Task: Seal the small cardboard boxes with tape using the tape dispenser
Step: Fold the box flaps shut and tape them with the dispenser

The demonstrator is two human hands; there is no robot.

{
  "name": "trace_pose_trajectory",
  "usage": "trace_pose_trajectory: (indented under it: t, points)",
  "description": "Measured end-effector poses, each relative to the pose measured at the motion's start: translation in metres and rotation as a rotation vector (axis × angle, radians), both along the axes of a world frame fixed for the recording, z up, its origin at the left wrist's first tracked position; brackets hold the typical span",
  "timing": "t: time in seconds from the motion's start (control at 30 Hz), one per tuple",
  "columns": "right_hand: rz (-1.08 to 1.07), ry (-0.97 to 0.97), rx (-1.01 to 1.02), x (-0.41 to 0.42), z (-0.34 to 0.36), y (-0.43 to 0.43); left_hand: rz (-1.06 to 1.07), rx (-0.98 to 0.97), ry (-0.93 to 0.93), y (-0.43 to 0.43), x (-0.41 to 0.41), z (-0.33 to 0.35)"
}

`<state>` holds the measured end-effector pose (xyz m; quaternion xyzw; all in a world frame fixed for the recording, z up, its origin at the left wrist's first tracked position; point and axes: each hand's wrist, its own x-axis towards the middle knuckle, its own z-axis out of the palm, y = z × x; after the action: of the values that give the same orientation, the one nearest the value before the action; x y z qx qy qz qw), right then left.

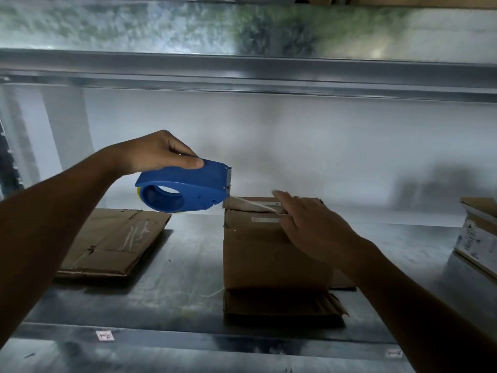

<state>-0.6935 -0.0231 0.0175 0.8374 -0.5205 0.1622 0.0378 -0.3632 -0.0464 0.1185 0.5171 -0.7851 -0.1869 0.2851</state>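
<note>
Your left hand (156,154) grips the blue plastic tape dispenser (188,188) from above. The thumb lies along its top edge and the fingers curl round the far side. The dispenser hangs in the air, just left of the upright brown cardboard box (269,254) and a little above its top, with the toothed cutting edge facing the box. A bit of yellow shows at the dispenser's rear, behind the round hole in its side.

A thin strand of clear tape (252,204) runs from the dispenser's lower front corner to the top of the box and ends under the fingers of your right hand (312,224). That hand lies palm down on the box's top right part, with the fingers stretched out and close together, pressing on the tape near the flap seam. The fingertips are blurred, so the exact contact cannot be made out.

The box stands near the middle of the grey metal shelf (188,265), on a flattened piece of brown cardboard (279,302) that sticks out toward you. A second, larger flattened brown carton (113,243) lies on the shelf to the left, well apart from the box. At the far right edge sits another box with a white printed side (476,232), partly cut off by the frame. A small pale sticker (105,335) is on the shelf's front lip.
</note>
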Motion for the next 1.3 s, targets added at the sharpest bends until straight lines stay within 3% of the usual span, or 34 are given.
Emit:
trace_pose_trajectory:
  t: [0.2, 0.77, 1.13, 1.3]
  points:
    - [-0.026, 0.122, 0.086, 0.002, -0.005, -0.005, -0.030, 0.031, 0.027, -0.007, 0.006, -0.007]
    - [-0.053, 0.174, 0.139, 0.007, -0.006, -0.009, -0.090, 0.075, 0.165, -0.018, 0.037, -0.057]
    - [-0.073, 0.195, 0.116, 0.010, -0.004, -0.007, -0.031, 0.067, 0.113, -0.009, 0.065, -0.053]
    - [-0.078, 0.210, 0.122, 0.010, -0.004, -0.010, -0.005, 0.110, 0.003, -0.004, 0.053, -0.051]
